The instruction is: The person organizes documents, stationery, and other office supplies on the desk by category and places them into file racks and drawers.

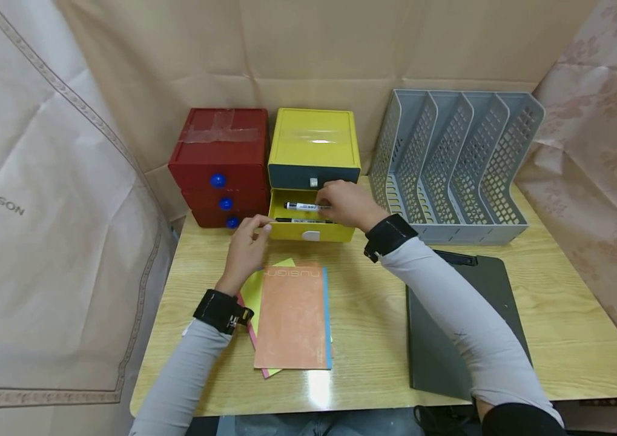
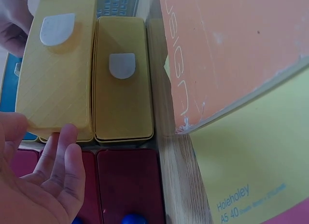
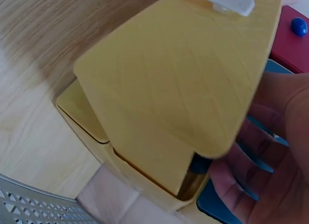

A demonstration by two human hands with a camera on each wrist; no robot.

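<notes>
On pale wooden worktop [image 1: 373,345], we see red boxy cabinet [image 1: 196,162] with three round blue knobs. Left hand [image 1: 247,248], fingers loosely spread, touches left corner of pulled-out yellow plastic drawer [image 1: 335,234]. Orange-covered notebook [image 1: 293,318] lies nearer us, atop other notebooks [image 1: 252,290]. Inside drawer, white-and-black marker [image 1: 301,206]; dark slim marker [image 1: 304,221] beside front panel. Right hand [image 1: 352,204] pinches white-and-black marker's right end. Further right, grey perforated file rack [image 1: 452,234]; before it, dark flat clipboard [image 1: 439,345].

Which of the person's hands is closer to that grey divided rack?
Right. The right hand is left of the grey rack, over the right side of the open yellow drawer; the left hand is farther off, at the drawer's front left corner.
</notes>
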